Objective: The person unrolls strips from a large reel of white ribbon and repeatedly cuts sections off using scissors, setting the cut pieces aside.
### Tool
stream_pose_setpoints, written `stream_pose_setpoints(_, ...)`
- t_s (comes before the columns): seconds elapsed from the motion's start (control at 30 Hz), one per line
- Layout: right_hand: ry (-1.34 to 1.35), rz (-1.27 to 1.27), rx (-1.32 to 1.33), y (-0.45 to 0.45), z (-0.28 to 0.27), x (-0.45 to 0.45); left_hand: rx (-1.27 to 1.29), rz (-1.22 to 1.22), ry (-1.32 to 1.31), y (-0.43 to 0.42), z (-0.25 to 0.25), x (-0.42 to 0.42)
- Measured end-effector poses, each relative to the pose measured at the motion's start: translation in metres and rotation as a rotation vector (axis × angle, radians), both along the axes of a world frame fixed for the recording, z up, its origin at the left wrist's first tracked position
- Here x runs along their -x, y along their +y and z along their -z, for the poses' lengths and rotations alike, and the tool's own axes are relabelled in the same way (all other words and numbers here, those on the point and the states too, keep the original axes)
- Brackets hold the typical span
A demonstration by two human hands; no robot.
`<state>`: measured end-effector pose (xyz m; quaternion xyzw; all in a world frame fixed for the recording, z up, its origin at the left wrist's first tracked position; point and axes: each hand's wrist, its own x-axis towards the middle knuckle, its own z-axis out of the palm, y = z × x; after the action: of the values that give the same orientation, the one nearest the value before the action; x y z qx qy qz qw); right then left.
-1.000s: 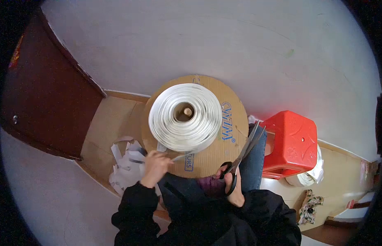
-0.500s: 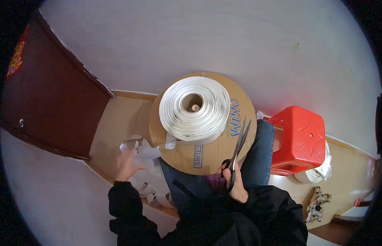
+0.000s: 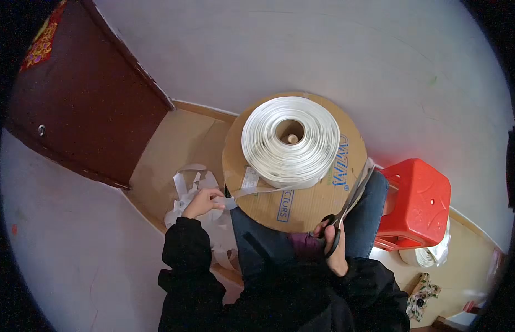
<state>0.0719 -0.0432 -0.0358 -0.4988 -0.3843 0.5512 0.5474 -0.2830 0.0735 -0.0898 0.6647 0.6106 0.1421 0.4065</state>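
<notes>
A large roll of white ribbon (image 3: 268,149) lies on a round cardboard disc (image 3: 257,207) above my knees. From the roll, a loose ribbon end (image 3: 229,203) runs left past the disc's edge. My left hand (image 3: 201,203) pinches that end between thumb and fingers. My right hand (image 3: 336,249) grips black-handled scissors (image 3: 354,195) by their loops, over the right side of the disc. The blades point up and to the right, slightly apart, away from the ribbon. Loose white ribbon pieces (image 3: 216,229) are heaped below and behind my left hand.
A red plastic stool (image 3: 420,202) stands to the right, with another white roll (image 3: 420,257) behind it on the floor. A patterned cloth (image 3: 422,296) lies farther down. A brown door (image 3: 91,99) is at the left, and a pale wall (image 3: 302,50) rises beyond the disc.
My left hand has come from over the ribbon heap to the loose end and closed on it. The scissors stay in my right hand. The whole view has shifted and tilted slightly.
</notes>
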Motion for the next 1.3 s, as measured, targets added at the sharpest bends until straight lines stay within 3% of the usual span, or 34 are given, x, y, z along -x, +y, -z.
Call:
stream_pose_setpoints(0.13,-0.032,-0.050,-0.012,-0.003,0.008,0.005,0.173,-0.013,-0.031,-0.007,0.021,0.018)
stream_pose_setpoints(0.3,-0.002,-0.031,0.019,-0.005,0.007,0.006,0.202,-0.138,-0.259,-0.016,-0.002,0.017)
stream_pose_setpoints(0.4,0.027,-0.058,0.014,-0.010,0.006,0.014,0.119,-0.052,-0.464,-0.024,-0.082,-0.024)
stream_pose_setpoints(0.47,0.055,-0.095,0.001,-0.012,0.006,0.016,-0.086,-0.053,-0.954,-0.026,-0.117,-0.046)
stream_pose_setpoints(0.53,0.033,-0.137,-0.029,-0.013,0.006,0.015,-0.150,-0.040,-1.110,-0.021,-0.135,-0.066)
stream_pose_setpoints(0.57,0.020,-0.170,-0.059,-0.015,0.008,0.016,-0.156,-0.037,-1.111,-0.010,-0.133,-0.073)
stream_pose_setpoints(0.63,-0.002,-0.229,-0.117,-0.020,0.012,0.017,-0.043,0.065,-0.645,0.015,-0.113,-0.083)
stream_pose_setpoints(0.8,0.084,-0.504,0.199,-0.026,0.039,0.015,0.169,-0.151,-0.579,0.030,-0.044,-0.116)
stream_pose_setpoints(1.0,-0.136,-0.681,0.306,-0.014,0.034,0.014,0.285,-0.152,-0.709,0.031,-0.048,-0.121)
stream_pose_setpoints(1.17,-0.167,-0.648,0.323,-0.006,0.040,0.022,0.219,-0.159,-0.692,0.032,-0.031,-0.124)
stream_pose_setpoints(1.3,-0.152,-0.534,0.330,-0.010,0.027,0.027,0.180,-0.356,-0.843,0.031,-0.020,-0.126)
